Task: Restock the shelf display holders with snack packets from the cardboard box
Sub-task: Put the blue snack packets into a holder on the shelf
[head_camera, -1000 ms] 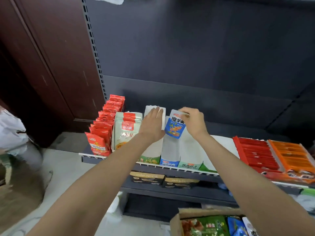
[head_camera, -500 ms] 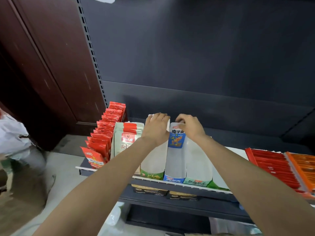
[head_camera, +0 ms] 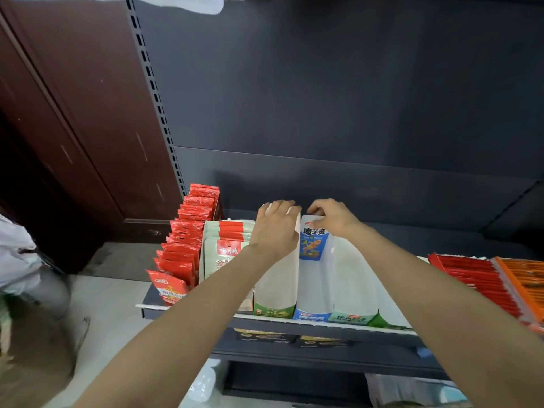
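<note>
Glossy blue packet (head_camera: 312, 242) now deeper in white holder (head_camera: 315, 287), right hand (head_camera: 331, 217) pinching it.

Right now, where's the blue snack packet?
The blue snack packet stands at the back of the blue-fronted holder, pinched at its top by the right hand, just right of the left hand.

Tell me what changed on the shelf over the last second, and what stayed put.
The blue packet went back and down into the blue-fronted white holder, carried by the right hand, which still pinches its top edge. The left hand slid further back along the green-fronted holder and still grips its rear. The camera tilted up, so the cardboard box dropped out of view. The red packets and pale green packets did not move.
</note>
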